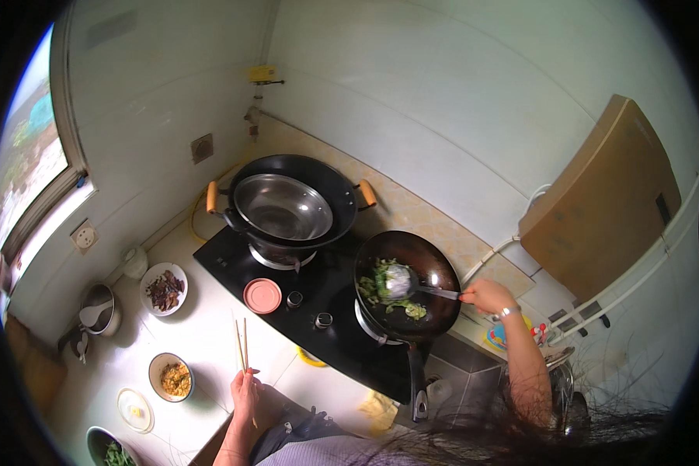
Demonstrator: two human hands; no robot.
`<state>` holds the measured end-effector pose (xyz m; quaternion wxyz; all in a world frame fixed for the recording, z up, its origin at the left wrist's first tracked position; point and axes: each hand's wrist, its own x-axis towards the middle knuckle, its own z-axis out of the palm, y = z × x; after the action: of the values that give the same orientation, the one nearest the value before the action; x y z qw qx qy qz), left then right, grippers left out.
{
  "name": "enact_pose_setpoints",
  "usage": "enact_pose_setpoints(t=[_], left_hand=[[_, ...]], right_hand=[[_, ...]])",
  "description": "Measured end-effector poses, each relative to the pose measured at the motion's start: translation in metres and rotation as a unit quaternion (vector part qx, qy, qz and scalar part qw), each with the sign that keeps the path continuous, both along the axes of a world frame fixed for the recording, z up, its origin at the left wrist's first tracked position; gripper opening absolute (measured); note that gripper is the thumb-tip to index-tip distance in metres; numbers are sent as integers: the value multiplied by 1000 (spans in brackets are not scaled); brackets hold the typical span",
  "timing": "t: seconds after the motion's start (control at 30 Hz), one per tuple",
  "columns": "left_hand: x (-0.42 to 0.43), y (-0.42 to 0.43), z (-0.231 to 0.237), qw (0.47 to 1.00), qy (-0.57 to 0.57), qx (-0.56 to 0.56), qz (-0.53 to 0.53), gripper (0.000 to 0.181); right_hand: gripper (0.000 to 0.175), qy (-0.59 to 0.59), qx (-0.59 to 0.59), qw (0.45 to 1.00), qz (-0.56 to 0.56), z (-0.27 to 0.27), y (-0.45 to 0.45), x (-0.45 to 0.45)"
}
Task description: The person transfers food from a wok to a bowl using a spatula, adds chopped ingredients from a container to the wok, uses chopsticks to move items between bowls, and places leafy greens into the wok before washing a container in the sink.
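Observation:
My left hand grips a pair of chopsticks that point up and away from me over the counter. In my right hand is the handle of a metal cooking ladle. Its round bowl rests in a dark wok among chopped green vegetables. The wok sits on the right burner of a black glass gas hob, its long handle towards me. At the back left burner stands a larger two-handled wok with a steel basin inside.
A pink lid lies on the hob near the knobs. Left on the counter are a plate of dark food, a steel pot, a bowl of yellowish food, a clear lid and a bowl of greens. A yellow cloth lies by the front edge.

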<state>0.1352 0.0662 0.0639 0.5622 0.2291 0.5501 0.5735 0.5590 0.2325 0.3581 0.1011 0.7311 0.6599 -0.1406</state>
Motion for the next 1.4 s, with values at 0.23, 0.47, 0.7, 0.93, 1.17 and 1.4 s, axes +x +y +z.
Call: enact_pose_setpoints(t=[0.23,0.47,0.7,0.93,1.17,1.4], left_hand=[[-26,-9,-19,999,23,38,6,28],[-43,-37,-10,993,84,30,73,28],[-29,-105,-13,985,54,29,158,23],[-1,-163,30,976,105,-12,188,24],[1,-250,56,970,48,-1,239,26],[-25,-267,67,968,-82,79,224,27]], right_hand=[[30,-178,244,944,131,-48,-41,-11],[28,-191,308,912,192,-51,-78,6],[21,-176,271,928,185,-53,-98,12],[34,-130,306,938,99,-70,-99,25],[47,84,268,939,199,-167,-72,69],[25,352,391,815,245,-94,-148,-73]])
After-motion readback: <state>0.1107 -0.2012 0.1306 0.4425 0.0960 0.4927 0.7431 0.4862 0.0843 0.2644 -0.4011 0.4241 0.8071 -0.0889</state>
